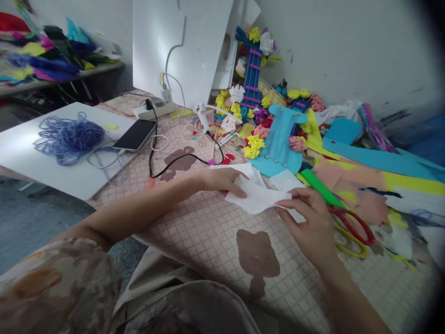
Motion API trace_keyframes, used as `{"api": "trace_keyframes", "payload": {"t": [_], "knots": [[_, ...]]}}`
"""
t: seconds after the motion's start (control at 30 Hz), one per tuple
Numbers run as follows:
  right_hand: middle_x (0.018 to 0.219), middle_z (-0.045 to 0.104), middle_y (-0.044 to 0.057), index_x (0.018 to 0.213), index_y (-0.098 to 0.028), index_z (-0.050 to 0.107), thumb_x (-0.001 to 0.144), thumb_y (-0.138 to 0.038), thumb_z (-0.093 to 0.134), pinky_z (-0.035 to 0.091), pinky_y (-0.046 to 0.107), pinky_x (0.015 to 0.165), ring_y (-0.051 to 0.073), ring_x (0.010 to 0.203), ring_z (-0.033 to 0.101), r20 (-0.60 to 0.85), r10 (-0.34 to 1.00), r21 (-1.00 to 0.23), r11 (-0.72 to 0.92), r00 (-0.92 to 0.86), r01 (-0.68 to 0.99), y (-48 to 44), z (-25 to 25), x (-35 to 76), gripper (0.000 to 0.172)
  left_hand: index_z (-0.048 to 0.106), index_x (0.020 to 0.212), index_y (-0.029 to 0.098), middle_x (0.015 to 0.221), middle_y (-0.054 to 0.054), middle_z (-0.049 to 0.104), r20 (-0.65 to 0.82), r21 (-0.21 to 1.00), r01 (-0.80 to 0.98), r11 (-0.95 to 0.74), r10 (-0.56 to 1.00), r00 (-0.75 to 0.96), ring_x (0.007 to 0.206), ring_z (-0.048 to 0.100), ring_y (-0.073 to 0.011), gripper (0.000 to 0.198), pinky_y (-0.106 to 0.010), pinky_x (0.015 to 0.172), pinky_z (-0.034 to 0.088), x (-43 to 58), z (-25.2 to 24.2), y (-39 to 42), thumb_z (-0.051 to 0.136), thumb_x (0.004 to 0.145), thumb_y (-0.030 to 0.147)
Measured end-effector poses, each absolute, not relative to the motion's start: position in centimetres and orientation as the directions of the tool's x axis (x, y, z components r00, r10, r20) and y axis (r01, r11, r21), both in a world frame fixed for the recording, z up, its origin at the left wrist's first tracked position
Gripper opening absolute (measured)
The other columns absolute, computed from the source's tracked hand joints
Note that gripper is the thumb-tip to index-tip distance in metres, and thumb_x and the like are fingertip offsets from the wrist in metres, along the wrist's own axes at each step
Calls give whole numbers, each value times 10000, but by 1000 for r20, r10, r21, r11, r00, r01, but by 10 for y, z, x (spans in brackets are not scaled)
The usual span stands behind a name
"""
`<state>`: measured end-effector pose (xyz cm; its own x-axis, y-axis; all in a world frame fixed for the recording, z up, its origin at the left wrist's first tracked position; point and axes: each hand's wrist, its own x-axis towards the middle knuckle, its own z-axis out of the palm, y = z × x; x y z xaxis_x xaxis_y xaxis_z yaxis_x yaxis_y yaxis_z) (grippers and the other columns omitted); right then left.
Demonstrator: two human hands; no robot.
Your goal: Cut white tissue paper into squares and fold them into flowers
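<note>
My left hand [224,181] pinches the left part of a white paper piece [257,198], thumb on top of it. Its right edge is gripped between the thumb and fingers of my right hand [308,215]. The paper is slightly bent and held just over the patterned tablecloth [198,222]. More white paper [285,180] lies behind and under it. Beside my right hand are scissors [354,225] with red and yellow handles and a green strip [320,186]. A blue cardboard harp shape [283,139] with stretched strings lies just beyond the paper.
A glue gun [202,118] with a black cord stands behind my left hand. At left, blue yarn [69,139] and a phone [135,135] rest on a white board [41,174]. A power strip [155,110], a flower-decorated guitar shape [253,74] and coloured scraps [368,171] sit farther back and right.
</note>
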<state>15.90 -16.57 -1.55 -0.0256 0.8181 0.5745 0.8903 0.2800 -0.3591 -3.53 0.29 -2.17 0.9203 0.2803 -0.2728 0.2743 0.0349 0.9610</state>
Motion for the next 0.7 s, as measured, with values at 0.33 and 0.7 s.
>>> {"api": "trace_keyframes", "payload": {"t": [0.33, 0.7], "knots": [[711, 587, 35, 772, -217, 498, 784, -118, 580, 415, 420, 760, 242, 825, 529, 450, 845, -149, 392, -291, 908, -181, -35, 133, 129, 520, 1096, 151, 1050, -90, 603, 332, 676, 36, -736, 347, 877, 972, 543, -182, 485, -313, 853, 434, -42, -18, -27, 701, 686, 338], [1042, 564, 90, 1049, -209, 501, 753, -95, 550, 434, 424, 847, 248, 1002, 498, 285, 905, -454, 419, -317, 786, -182, -47, 143, 321, 625, 819, 186, 964, -35, 622, 287, 534, -16, -845, 164, 944, 955, 510, -165, 167, -305, 888, 366, -62, -36, -62, 543, 748, 59]]}}
